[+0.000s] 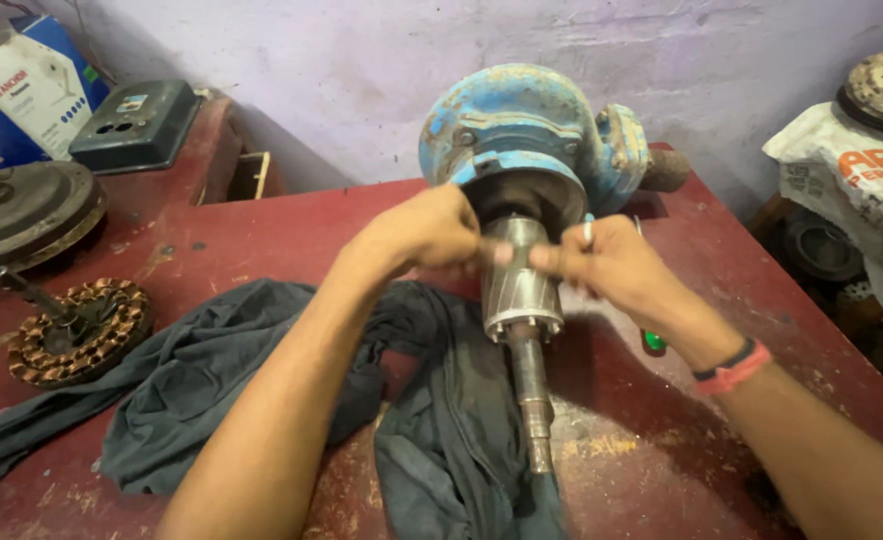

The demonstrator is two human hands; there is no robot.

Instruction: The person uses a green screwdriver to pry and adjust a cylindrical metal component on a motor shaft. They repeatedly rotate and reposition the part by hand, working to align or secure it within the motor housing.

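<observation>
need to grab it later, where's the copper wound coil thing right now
In the head view the copper-wound stator lies at the far left of the red table, just left of the dark grey cloth, well clear of both hands.

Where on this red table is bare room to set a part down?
Bare red table lies between the dark grey cloth and the wall, and right of the steel rotor shaft below the right hand. The copper-wound stator and cloth crowd the left.

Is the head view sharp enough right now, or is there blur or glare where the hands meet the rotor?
Head view: fingertips of left hand and right hand are slightly motion-blurred; the rotor shows a soft sheen, no harsh glare; light is even, shadows faint on the red table; the blue pump housing is reasonably sharp.
</observation>
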